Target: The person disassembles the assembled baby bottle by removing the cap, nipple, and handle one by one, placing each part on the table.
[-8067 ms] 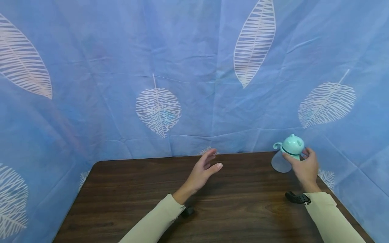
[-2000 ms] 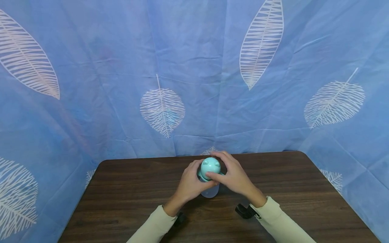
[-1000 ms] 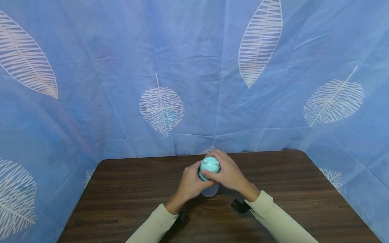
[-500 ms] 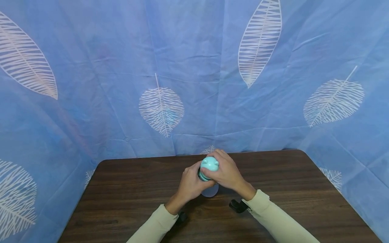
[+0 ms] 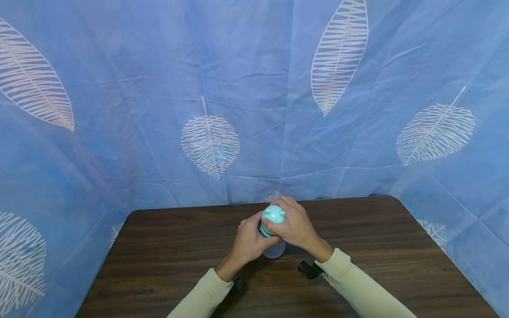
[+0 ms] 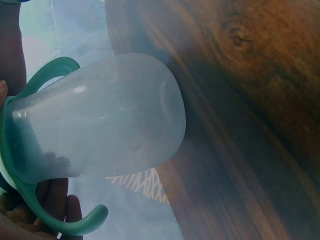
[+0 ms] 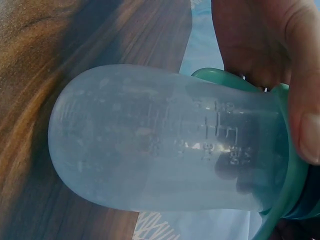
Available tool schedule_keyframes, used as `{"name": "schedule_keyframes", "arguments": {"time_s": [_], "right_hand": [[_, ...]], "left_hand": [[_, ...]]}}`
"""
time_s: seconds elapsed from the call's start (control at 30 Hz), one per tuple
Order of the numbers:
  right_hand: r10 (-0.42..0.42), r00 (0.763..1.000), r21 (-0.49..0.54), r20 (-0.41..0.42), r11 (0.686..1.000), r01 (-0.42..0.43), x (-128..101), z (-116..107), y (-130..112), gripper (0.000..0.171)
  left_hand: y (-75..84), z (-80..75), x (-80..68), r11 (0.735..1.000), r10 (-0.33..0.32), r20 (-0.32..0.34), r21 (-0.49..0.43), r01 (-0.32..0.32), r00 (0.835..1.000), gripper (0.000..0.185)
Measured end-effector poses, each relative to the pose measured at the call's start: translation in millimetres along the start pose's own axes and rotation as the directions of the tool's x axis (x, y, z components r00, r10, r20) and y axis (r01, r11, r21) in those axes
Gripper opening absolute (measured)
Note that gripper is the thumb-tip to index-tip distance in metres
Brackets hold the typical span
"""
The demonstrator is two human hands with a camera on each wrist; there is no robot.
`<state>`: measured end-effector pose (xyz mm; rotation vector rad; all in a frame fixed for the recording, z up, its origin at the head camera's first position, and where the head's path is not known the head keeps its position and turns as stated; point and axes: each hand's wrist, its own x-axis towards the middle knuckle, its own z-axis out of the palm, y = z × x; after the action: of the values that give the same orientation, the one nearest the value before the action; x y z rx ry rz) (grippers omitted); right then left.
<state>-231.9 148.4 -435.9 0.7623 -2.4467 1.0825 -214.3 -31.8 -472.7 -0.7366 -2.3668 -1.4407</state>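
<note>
A baby bottle with a mint-green, bear-eared cap [image 5: 273, 213] is between both hands in the head view, near the middle of the table. My left hand [image 5: 247, 240] grips it round the neck, at the green handle ring. From the other side, my right hand [image 5: 296, 225] grips the cap, its thumb across the front. Below the hands shows the frosted bottle body [image 5: 275, 251]. In the left wrist view the body [image 6: 110, 115] looks see-through, with a curved green handle [image 6: 85, 225]. Raised measuring marks show on the body [image 7: 150, 140] in the right wrist view.
The dark wooden table [image 5: 179, 247] has rounded back corners. Behind it and at both sides hangs a blue cloth [image 5: 254, 145] with white leaf prints. A black strap [image 5: 310, 270] is at the right wrist, below a cream sleeve.
The right hand brought the bottle from the back right to the middle, where the left hand took hold. Lately the right hand turned slightly on the cap, its wrist shifting left.
</note>
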Motion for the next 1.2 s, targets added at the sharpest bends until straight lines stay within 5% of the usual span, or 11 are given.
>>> {"name": "schedule_keyframes", "arguments": {"time_s": [1.2], "right_hand": [[0.037,0.999,0.005,0.019,0.999,-0.037,5.0,-1.2,-3.1,0.026]], "left_hand": [[-3.8,0.2,0.9,1.000,0.009,0.022,-0.016,-0.009,1.000,0.063]]}}
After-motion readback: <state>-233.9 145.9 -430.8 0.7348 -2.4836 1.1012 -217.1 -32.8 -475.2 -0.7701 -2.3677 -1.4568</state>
